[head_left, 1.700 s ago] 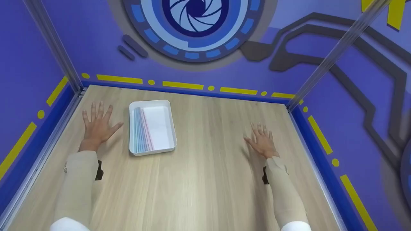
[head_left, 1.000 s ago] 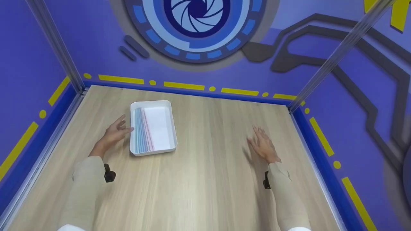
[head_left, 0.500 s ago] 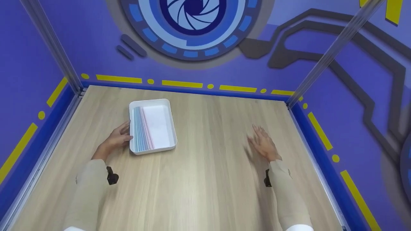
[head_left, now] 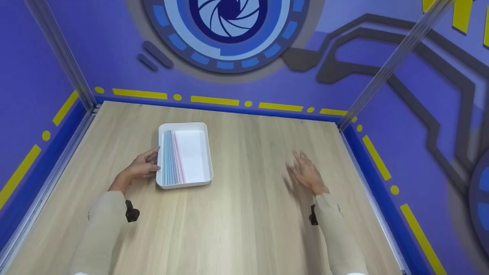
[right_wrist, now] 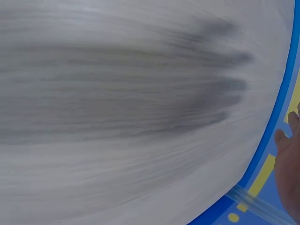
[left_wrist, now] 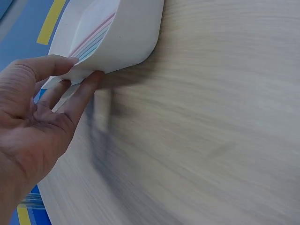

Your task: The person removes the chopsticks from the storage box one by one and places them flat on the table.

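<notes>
In the head view, a white rectangular tray (head_left: 198, 179) is at the left of the wooden table. Along its left side lies a row of thin, long pale blue and pink strips (head_left: 172, 158); their exact kind is unclear. My left hand (head_left: 139, 168) pinches the tray's left wall, thumb over the rim and fingers on the outside, as the left wrist view shows with the tray wall (left_wrist: 133, 37) and the hand (left_wrist: 42, 112). Over to the right, my right hand (head_left: 306, 173) is held with fingers extended, holding nothing; its shadow falls on the table.
The wood-patterned table (head_left: 244, 214) is bounded by a purple-blue back wall (head_left: 114, 72) and side walls with yellow markings. Metal posts (head_left: 397, 63) stand at the back corners. A small black device (head_left: 131, 211) sits at the left wrist.
My left hand has come from lying spread beside the tray to gripping its left wall. The tray has shifted slightly right and nearer. My right hand has stayed in nearly the same place.
</notes>
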The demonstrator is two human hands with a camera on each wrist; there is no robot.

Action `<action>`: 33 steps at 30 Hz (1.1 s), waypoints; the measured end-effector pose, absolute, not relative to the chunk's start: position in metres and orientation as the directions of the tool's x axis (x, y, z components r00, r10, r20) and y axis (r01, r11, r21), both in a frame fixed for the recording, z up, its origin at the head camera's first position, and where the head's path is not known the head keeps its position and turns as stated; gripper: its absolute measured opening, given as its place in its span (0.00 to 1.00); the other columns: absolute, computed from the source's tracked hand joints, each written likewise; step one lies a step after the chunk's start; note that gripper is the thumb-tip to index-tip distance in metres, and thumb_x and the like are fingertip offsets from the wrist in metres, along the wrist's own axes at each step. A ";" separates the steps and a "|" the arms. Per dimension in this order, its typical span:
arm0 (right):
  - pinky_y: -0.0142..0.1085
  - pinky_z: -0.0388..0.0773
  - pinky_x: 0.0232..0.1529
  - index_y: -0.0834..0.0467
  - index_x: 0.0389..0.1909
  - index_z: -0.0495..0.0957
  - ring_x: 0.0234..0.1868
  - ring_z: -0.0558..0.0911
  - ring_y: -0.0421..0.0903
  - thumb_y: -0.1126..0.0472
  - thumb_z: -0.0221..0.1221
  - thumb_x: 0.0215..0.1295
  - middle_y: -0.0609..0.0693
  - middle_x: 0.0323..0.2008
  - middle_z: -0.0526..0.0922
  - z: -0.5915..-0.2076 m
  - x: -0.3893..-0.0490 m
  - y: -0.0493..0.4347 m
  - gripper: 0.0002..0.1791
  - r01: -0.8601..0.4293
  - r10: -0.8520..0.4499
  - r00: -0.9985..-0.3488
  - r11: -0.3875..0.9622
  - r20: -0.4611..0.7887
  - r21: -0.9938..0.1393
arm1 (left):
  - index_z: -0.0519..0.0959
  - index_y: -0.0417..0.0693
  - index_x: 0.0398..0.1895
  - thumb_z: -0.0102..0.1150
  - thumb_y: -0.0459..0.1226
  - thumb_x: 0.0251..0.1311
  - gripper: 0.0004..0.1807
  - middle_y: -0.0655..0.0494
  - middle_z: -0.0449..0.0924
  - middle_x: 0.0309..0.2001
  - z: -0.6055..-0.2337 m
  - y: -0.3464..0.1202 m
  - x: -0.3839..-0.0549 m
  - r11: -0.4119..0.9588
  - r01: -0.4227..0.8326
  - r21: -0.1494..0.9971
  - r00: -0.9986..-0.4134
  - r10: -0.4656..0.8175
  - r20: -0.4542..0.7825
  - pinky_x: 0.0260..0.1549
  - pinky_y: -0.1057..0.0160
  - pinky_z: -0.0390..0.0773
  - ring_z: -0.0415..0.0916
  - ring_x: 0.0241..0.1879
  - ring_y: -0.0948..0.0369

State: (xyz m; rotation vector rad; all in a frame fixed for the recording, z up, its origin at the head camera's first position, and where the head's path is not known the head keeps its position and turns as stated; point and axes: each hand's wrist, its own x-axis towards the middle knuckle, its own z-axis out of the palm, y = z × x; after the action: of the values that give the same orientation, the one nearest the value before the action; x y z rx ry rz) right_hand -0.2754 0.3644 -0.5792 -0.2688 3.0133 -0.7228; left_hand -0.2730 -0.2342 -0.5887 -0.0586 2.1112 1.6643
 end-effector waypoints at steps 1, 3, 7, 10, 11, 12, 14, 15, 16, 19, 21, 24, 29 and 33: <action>0.60 0.46 0.80 0.53 0.82 0.50 0.82 0.48 0.63 0.45 0.52 0.78 0.63 0.82 0.47 -0.580 -0.276 0.362 0.39 -0.169 -0.184 -0.983 0.875 0.013 -0.453 | 0.36 0.50 0.84 0.52 0.24 0.66 0.50 0.37 0.36 0.82 -0.589 -0.234 -0.272 0.268 -0.299 0.916 -0.899 0.243 -0.365 0.73 0.37 0.62 0.41 0.80 0.37; 0.60 0.45 0.81 0.53 0.82 0.51 0.82 0.48 0.63 0.44 0.53 0.77 0.63 0.82 0.47 -0.580 -0.277 0.356 0.39 -0.189 -0.203 -0.979 0.869 0.019 -0.457 | 0.36 0.50 0.84 0.54 0.24 0.65 0.51 0.36 0.38 0.82 -0.591 -0.232 -0.270 0.278 -0.301 0.912 -0.897 0.243 -0.370 0.72 0.37 0.63 0.44 0.80 0.36; 0.61 0.47 0.80 0.53 0.81 0.53 0.81 0.50 0.63 0.46 0.54 0.77 0.64 0.81 0.50 -0.579 -0.279 0.348 0.39 -0.230 -0.232 -0.971 0.862 0.050 -0.451 | 0.36 0.49 0.84 0.56 0.24 0.64 0.53 0.35 0.41 0.82 -0.593 -0.226 -0.265 0.283 -0.300 0.911 -0.887 0.268 -0.376 0.70 0.38 0.66 0.47 0.79 0.35; 0.61 0.49 0.80 0.54 0.81 0.54 0.80 0.53 0.65 0.48 0.55 0.77 0.65 0.80 0.53 -0.578 -0.281 0.343 0.37 -0.274 -0.262 -0.961 0.866 0.087 -0.419 | 0.37 0.47 0.84 0.58 0.25 0.63 0.53 0.35 0.43 0.82 -0.595 -0.221 -0.263 0.279 -0.293 0.915 -0.882 0.292 -0.371 0.70 0.39 0.68 0.49 0.78 0.35; 0.60 0.49 0.80 0.55 0.81 0.55 0.80 0.54 0.64 0.48 0.54 0.77 0.65 0.80 0.54 -0.578 -0.283 0.341 0.37 -0.289 -0.275 -0.957 0.866 0.095 -0.409 | 0.37 0.47 0.84 0.58 0.25 0.63 0.53 0.35 0.43 0.82 -0.595 -0.219 -0.262 0.279 -0.292 0.915 -0.879 0.298 -0.371 0.69 0.39 0.68 0.50 0.78 0.36; 0.60 0.49 0.80 0.54 0.81 0.54 0.80 0.54 0.65 0.48 0.54 0.77 0.65 0.79 0.54 -0.578 -0.284 0.339 0.37 -0.305 -0.289 -0.952 0.868 0.100 -0.393 | 0.38 0.48 0.84 0.58 0.25 0.63 0.53 0.35 0.44 0.82 -0.595 -0.218 -0.261 0.277 -0.291 0.916 -0.878 0.303 -0.370 0.69 0.39 0.69 0.51 0.78 0.36; 0.60 0.49 0.80 0.55 0.81 0.54 0.80 0.54 0.65 0.48 0.54 0.78 0.65 0.79 0.55 -0.578 -0.286 0.335 0.37 -0.330 -0.314 -0.944 0.867 0.103 -0.373 | 0.39 0.49 0.84 0.59 0.25 0.62 0.53 0.36 0.46 0.81 -0.596 -0.215 -0.260 0.278 -0.291 0.915 -0.875 0.309 -0.372 0.68 0.38 0.70 0.54 0.77 0.36; 0.60 0.49 0.80 0.55 0.81 0.54 0.80 0.54 0.64 0.48 0.54 0.78 0.65 0.79 0.54 -0.578 -0.287 0.333 0.37 -0.339 -0.324 -0.940 0.866 0.103 -0.367 | 0.39 0.49 0.84 0.59 0.25 0.62 0.53 0.36 0.47 0.81 -0.596 -0.213 -0.259 0.277 -0.288 0.916 -0.873 0.318 -0.371 0.68 0.38 0.70 0.55 0.77 0.35; 0.60 0.49 0.80 0.55 0.81 0.54 0.81 0.53 0.64 0.48 0.53 0.78 0.64 0.80 0.54 -0.578 -0.287 0.330 0.37 -0.344 -0.331 -0.938 0.865 0.100 -0.365 | 0.40 0.50 0.84 0.59 0.25 0.61 0.53 0.35 0.48 0.81 -0.596 -0.211 -0.259 0.282 -0.287 0.915 -0.871 0.322 -0.372 0.68 0.38 0.70 0.56 0.76 0.35; 0.60 0.48 0.80 0.55 0.81 0.54 0.81 0.53 0.63 0.48 0.54 0.78 0.63 0.80 0.53 -0.575 -0.289 0.323 0.37 -0.357 -0.342 -0.933 0.853 0.107 -0.381 | 0.40 0.52 0.83 0.60 0.26 0.61 0.53 0.34 0.50 0.79 -0.595 -0.204 -0.259 0.301 -0.270 0.915 -0.868 0.335 -0.367 0.67 0.38 0.71 0.59 0.75 0.34; 0.61 0.49 0.80 0.56 0.80 0.55 0.80 0.54 0.64 0.49 0.55 0.77 0.64 0.80 0.53 -0.574 -0.290 0.319 0.37 -0.369 -0.349 -0.929 0.844 0.123 -0.389 | 0.40 0.52 0.83 0.60 0.26 0.61 0.53 0.33 0.50 0.79 -0.594 -0.199 -0.258 0.317 -0.253 0.914 -0.868 0.342 -0.359 0.67 0.38 0.71 0.60 0.74 0.34; 0.62 0.51 0.79 0.58 0.80 0.56 0.80 0.56 0.65 0.51 0.56 0.77 0.66 0.79 0.56 -0.572 -0.291 0.314 0.36 -0.391 -0.367 -0.920 0.837 0.139 -0.383 | 0.39 0.53 0.82 0.61 0.27 0.61 0.53 0.34 0.50 0.78 -0.595 -0.191 -0.256 0.326 -0.243 0.913 -0.864 0.355 -0.357 0.67 0.39 0.72 0.60 0.74 0.35; 0.60 0.53 0.79 0.60 0.79 0.58 0.79 0.58 0.65 0.56 0.57 0.76 0.68 0.77 0.58 -0.572 -0.291 0.308 0.35 -0.424 -0.398 -0.905 0.835 0.149 -0.351 | 0.39 0.50 0.82 0.61 0.27 0.60 0.53 0.33 0.51 0.77 -0.599 -0.179 -0.253 0.305 -0.193 0.933 -0.859 0.407 -0.311 0.66 0.40 0.74 0.61 0.73 0.35; 0.61 0.56 0.78 0.59 0.79 0.58 0.78 0.60 0.65 0.55 0.57 0.76 0.68 0.77 0.59 -0.571 -0.291 0.301 0.35 -0.438 -0.411 -0.899 0.823 0.153 -0.361 | 0.40 0.49 0.82 0.62 0.28 0.60 0.53 0.32 0.52 0.75 -0.602 -0.171 -0.249 0.279 -0.170 0.945 -0.853 0.438 -0.283 0.64 0.42 0.76 0.63 0.71 0.36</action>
State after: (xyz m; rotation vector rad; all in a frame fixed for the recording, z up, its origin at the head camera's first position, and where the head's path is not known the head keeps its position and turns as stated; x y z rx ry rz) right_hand -0.2912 0.3011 -0.5714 -0.7144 3.0646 -0.6328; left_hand -0.2491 -0.1712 -0.6016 0.2404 2.0561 1.6122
